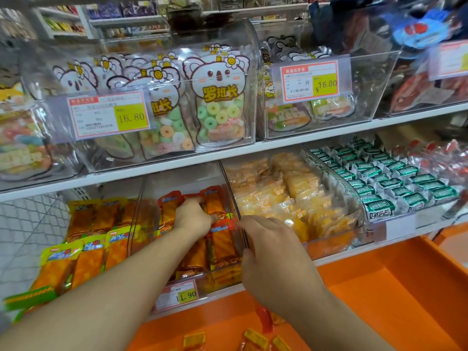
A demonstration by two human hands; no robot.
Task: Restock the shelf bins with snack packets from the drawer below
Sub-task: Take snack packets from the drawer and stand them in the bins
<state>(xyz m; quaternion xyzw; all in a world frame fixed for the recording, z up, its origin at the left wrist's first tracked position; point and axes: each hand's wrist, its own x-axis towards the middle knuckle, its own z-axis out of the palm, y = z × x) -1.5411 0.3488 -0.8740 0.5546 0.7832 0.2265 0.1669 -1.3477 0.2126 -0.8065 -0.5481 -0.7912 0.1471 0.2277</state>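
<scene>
A clear plastic bin point(231, 191) on the lower shelf holds red-topped orange snack packets point(222, 241). My left hand point(192, 216) reaches into this bin and its fingers curl among the packets at the back; the fingertips are hidden, so what they hold does not show. My right hand point(273, 252) rests on the bin's right front edge, thumb against the clear wall and fingers stretched toward a red packet top. Below, the orange drawer point(395, 295) stands open with a few loose packets point(255, 338) at its near left.
Left of the bin lie green-topped orange packets point(86, 249). To the right are bins of yellow packets point(291, 196) and green-white packets point(395, 183). Upper shelf bins hold koala-shaped candy bags point(220, 97) behind price tags point(109, 115). A price tag point(177, 296) fronts the bin.
</scene>
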